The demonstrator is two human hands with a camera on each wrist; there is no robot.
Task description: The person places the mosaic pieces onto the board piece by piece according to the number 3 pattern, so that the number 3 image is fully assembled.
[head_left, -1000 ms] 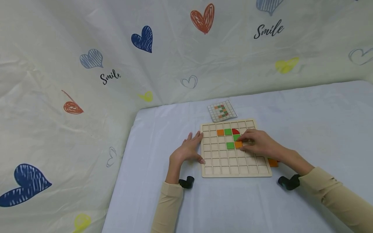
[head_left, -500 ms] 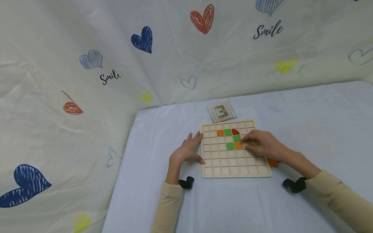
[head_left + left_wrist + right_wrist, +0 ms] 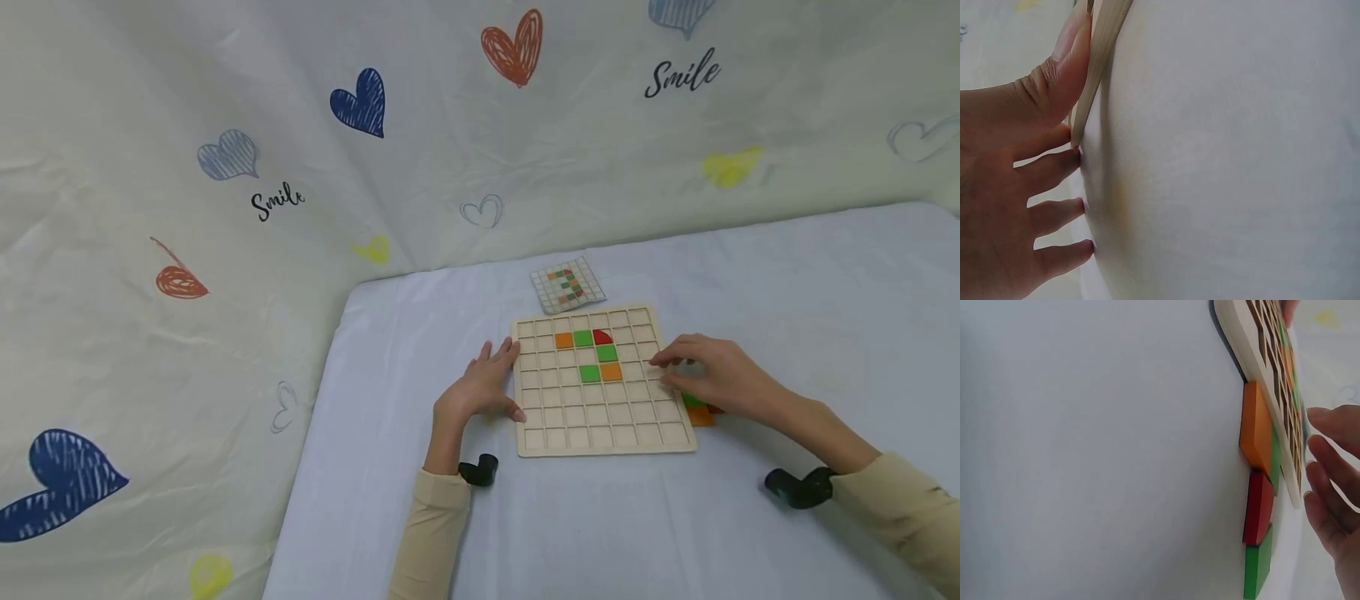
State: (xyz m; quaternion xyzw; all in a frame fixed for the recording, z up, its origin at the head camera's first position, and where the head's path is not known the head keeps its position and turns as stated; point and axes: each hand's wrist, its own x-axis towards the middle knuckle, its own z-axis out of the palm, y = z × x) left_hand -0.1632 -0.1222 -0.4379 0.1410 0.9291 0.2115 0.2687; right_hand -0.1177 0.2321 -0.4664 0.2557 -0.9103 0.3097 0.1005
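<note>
A light wooden grid board (image 3: 570,438) lies on the white table. Set in its cells are an orange square (image 3: 564,340), a green square (image 3: 583,338), a red quarter-round piece (image 3: 602,337), two more green squares and another orange one. My left hand (image 3: 480,389), fingers spread, rests its thumb and fingertips along the board's left edge. Over the board's right edge hovers my right hand (image 3: 711,373), fingers slightly bent, nothing visible between thumb and fingertips. Below it, an orange block (image 3: 1255,425), a red block (image 3: 1258,509) and a green block (image 3: 1258,565) sit beside the board.
Behind the board lies a small card (image 3: 567,285) printed with a coloured grid pattern. White cloth (image 3: 360,108) with hearts and lettering hangs beyond the table. A black wrist-worn device (image 3: 799,488) shows under the right wrist, and a similar one (image 3: 480,471) by the left.
My right hand has drawn back to the right from the orange square in the board, uncovering more cells and a green block at the right edge. The left hand has stayed put.
</note>
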